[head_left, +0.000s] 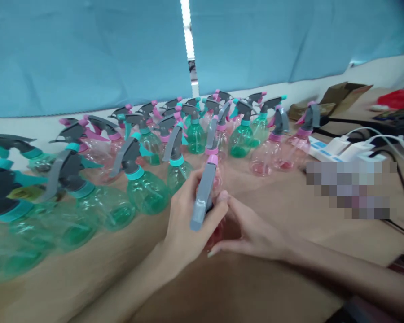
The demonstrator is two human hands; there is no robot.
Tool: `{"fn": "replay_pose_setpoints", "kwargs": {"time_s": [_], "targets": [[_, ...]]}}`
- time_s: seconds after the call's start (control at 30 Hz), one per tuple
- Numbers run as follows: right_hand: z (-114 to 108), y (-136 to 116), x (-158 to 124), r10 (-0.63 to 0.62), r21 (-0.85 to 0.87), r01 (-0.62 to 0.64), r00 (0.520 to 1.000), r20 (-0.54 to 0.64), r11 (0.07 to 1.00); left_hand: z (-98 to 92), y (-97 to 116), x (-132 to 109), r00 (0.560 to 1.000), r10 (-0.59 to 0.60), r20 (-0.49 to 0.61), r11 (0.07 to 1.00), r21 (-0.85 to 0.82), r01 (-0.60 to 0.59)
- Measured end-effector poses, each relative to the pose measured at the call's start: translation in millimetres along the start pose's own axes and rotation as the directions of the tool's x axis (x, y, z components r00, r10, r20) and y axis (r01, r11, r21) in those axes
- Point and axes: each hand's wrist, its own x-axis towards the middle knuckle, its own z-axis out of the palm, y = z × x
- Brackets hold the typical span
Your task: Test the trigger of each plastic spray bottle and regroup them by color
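A pink spray bottle [204, 193] with a grey trigger head and pink nozzle stands in front of me, its nozzle pointing away. My left hand [182, 224] is closed around the neck, just under the head, with the thumb on the near right side. On the right of the pink body, my right hand [256, 231] holds it between thumb and fingers. The two hands hide most of the body. Nearest beyond my left hand are a green spray bottle [150, 195] and another green spray bottle [178, 172], both with turquoise collars.
Several more green and pink spray bottles crowd the brown tabletop [272, 197] at the left and back. To the right lie a white power strip [323, 150] with plugs and cables, and an open cardboard box [345, 98]. A blue curtain [87, 49] hangs behind.
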Motion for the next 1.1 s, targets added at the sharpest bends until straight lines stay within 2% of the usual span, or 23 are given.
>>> {"fn": "replay_pose_setpoints", "kwargs": {"time_s": [0.13, 0.27, 0.37, 0.5, 0.67, 0.9, 1.1], "targets": [[-24, 10, -8, 0.015, -0.062, -0.018, 0.998, -0.059, 0.998, 10.7, -9, -3, 0.998, -0.018, 0.062, 1.000, -0.006, 0.018], [-50, 30, -20, 0.041, -0.192, -0.070, 0.988, -0.148, 0.979, 16.1, -30, -30, 0.991, -0.011, 0.133, 0.997, 0.075, 0.001], [-68, 43, -27, 0.070, -0.266, -0.130, 0.972, -0.224, 0.955, 19.5, -44, -53, 0.965, -0.071, 0.254, 0.979, 0.202, 0.019], [-85, 48, -25, 0.108, -0.327, -0.192, 0.960, -0.260, 0.925, 25.4, -51, -67, 0.931, -0.057, 0.360, 0.958, 0.281, -0.050], [-96, 51, -14, 0.124, -0.426, -0.244, 0.949, -0.290, 0.872, 28.3, -49, -65, 0.923, -0.059, 0.380, 0.943, 0.326, -0.074], [-98, 70, -5, 0.049, -0.419, -0.187, 0.946, -0.319, 0.888, 31.7, -50, -58, 0.922, -0.057, 0.383, 0.929, 0.359, -0.092], [-102, 75, 3, 0.012, -0.391, -0.148, 0.944, -0.331, 0.909, 44.4, -52, -42, 0.922, -0.030, 0.385, 0.917, 0.377, -0.128]]}}
